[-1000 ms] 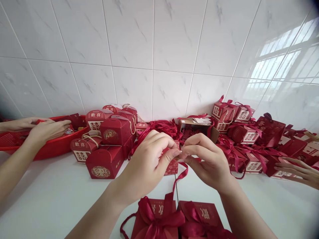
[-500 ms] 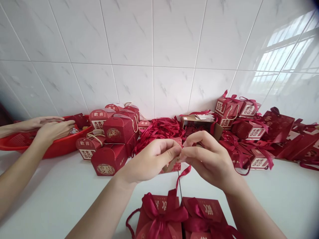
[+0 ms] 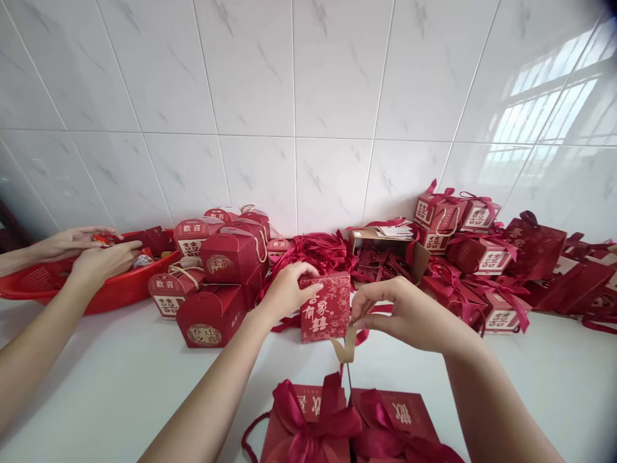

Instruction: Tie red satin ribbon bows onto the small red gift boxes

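My left hand grips the left side of a small red gift box with gold characters, held upright above the white counter. Fingers of my right hand are pinched at the box's right edge, on a brown paper flap and a red ribbon that hangs down from it. Two red boxes with ribbon bows stand on the counter just below my hands.
Another person's two hands reach into a red basin at the left. Stacked red gift boxes sit behind, a heap of red ribbons by the tiled wall, and more ribboned boxes to the right.
The red box has been turned so its printed face shows toward me. My hands moved apart from a joint pinch to each side of the box. The hand at the far right is gone.
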Available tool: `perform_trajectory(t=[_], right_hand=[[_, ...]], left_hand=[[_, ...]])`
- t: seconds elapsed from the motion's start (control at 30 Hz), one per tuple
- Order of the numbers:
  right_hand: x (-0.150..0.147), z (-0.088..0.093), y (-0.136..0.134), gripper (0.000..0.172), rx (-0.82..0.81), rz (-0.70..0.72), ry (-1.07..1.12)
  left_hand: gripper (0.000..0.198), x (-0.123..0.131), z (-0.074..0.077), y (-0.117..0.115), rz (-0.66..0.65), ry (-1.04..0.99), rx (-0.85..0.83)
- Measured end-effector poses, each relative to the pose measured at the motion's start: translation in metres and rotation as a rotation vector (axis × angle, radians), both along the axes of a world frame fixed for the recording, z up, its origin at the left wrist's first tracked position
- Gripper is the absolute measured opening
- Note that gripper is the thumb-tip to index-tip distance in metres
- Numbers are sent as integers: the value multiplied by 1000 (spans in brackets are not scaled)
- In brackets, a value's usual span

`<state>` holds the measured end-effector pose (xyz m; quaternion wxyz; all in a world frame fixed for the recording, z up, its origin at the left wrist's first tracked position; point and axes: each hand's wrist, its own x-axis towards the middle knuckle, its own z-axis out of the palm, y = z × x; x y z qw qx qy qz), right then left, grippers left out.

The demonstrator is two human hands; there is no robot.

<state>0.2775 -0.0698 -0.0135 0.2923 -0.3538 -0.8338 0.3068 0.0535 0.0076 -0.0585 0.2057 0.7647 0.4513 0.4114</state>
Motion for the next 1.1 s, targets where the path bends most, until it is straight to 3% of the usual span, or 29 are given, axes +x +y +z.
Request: perform_trajectory(t=[0.1, 0.2, 0.33, 0.47, 0.57, 0.77, 1.1], right_hand=[[1, -1, 2, 5, -40, -4, -26], [1, -3, 8, 1, 48, -33, 18], [2, -7, 17, 4, 169, -99, 91], [-3, -9, 15, 8, 270, -134, 317], [-12, -9, 6, 7, 418, -177, 485], [-22, -5, -12, 7, 560, -226, 494], [-23, -6, -17, 7, 575, -331, 561]], left_hand=[[23, -3, -19, 16, -12, -38, -105], [27, -2, -24, 21, -25, -106, -137], [27, 3, -2, 3, -37, -230, -87], [20, 14, 29, -39, -34, -343, 93], [17, 22, 42, -67, -97, -349, 160], [8, 30, 50, -94, -166, -278, 244], [8, 29, 48, -93, -156, -250, 344]])
